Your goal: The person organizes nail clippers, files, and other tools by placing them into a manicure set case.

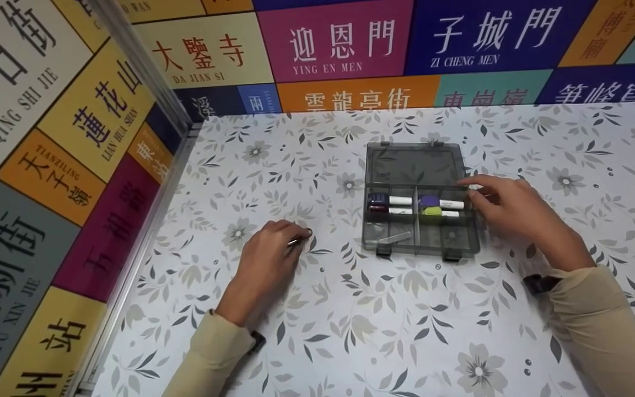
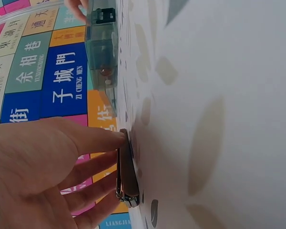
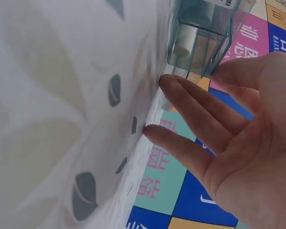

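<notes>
Low over the patterned tabletop, my left hand (image 1: 270, 253) pinches a nail clipper (image 2: 128, 169) between thumb and fingers. The clipper's metal end points away from the thumb in the left wrist view. My right hand (image 1: 521, 212) is at the right side of a smoky clear plastic box (image 1: 416, 234), its fingers extended, thumb and fingertips at the box's edge. The lid (image 1: 414, 162) lies folded back. Inside are nail polish bottles with white caps: dark blue (image 1: 378, 198), dark red (image 1: 379, 209), purple (image 1: 429, 202) and yellow-green (image 1: 432, 212).
A clear strip (image 1: 394, 237) lies in the box's front left compartment. Two dark latches (image 1: 383, 251) stick out at the box's front. Colourful sign panels (image 1: 339, 49) stand behind the white floral table (image 1: 383, 314) and along its left side.
</notes>
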A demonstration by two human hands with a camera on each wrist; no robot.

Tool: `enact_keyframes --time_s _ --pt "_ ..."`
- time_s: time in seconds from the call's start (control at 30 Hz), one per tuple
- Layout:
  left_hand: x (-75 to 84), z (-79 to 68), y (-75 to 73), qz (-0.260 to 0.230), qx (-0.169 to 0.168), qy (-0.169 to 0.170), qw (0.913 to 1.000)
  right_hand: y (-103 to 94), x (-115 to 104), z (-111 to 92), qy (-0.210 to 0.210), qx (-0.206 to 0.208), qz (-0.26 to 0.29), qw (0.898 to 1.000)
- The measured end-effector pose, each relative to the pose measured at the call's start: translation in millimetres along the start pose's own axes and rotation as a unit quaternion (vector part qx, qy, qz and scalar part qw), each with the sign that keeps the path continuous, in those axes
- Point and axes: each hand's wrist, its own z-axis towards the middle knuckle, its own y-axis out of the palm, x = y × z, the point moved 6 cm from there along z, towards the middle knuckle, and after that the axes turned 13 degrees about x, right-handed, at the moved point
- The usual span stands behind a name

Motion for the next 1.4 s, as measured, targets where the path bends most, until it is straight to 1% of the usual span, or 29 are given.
enact_keyframes --time_s 0.17,0.33,0.47,0.67,0.83,0.9,1.03,1.13,1.23,1.3,1.4 --pt "-1.2 -1.1 -0.9 -0.002 0.003 -0.006 1.0 -2.8 1.9 0.1 -0.001 -0.005 0.011 1.0" --pt "0.6 -2.1 -3.0 -0.001 0.016 0.007 0.9998 -4.3 2.4 -0.2 -0.01 -0.004 0.013 1.0" --pt "1.5 -2.7 -4.6 0.001 0.024 0.012 0.9996 -4.2 2.2 -0.2 -0.024 -0.001 0.003 1.0" --pt "1.5 -2.1 -2.4 0.008 0.014 0.008 0.9998 -3.6 4.0 -0.7 -0.012 -0.007 -0.004 1.0" --pt "4.5 -2.7 -0.6 -0.004 -0.002 -0.003 1.0 -3.5 5.1 -1.0 -0.003 -0.013 -0.005 1.0" --pt "7.3 -2.5 -0.3 -0.01 -0.001 -0.002 0.9999 -3.3 5.0 -1.0 -0.002 -0.015 -0.008 1.0" --pt "14.5 -0.7 -0.6 -0.023 0.014 0.006 0.9996 -2.8 5.4 -0.5 -0.004 -0.018 -0.011 1.0" --pt "21.8 2.5 -1.9 -0.028 0.029 0.018 0.999 -3.0 5.2 -0.8 -0.003 -0.019 -0.012 1.0" --pt "30.4 6.2 -2.4 -0.031 0.039 0.031 0.9983 -3.4 5.3 -1.0 0.0 -0.017 -0.011 1.0" --pt "36.9 7.9 -2.8 -0.035 0.043 0.034 0.9979 -3.6 4.8 -0.8 -0.003 -0.015 -0.009 1.0" --pt "47.4 10.6 -2.4 -0.053 0.044 0.035 0.997 -3.6 3.7 -0.5 -0.01 -0.013 -0.007 1.0"
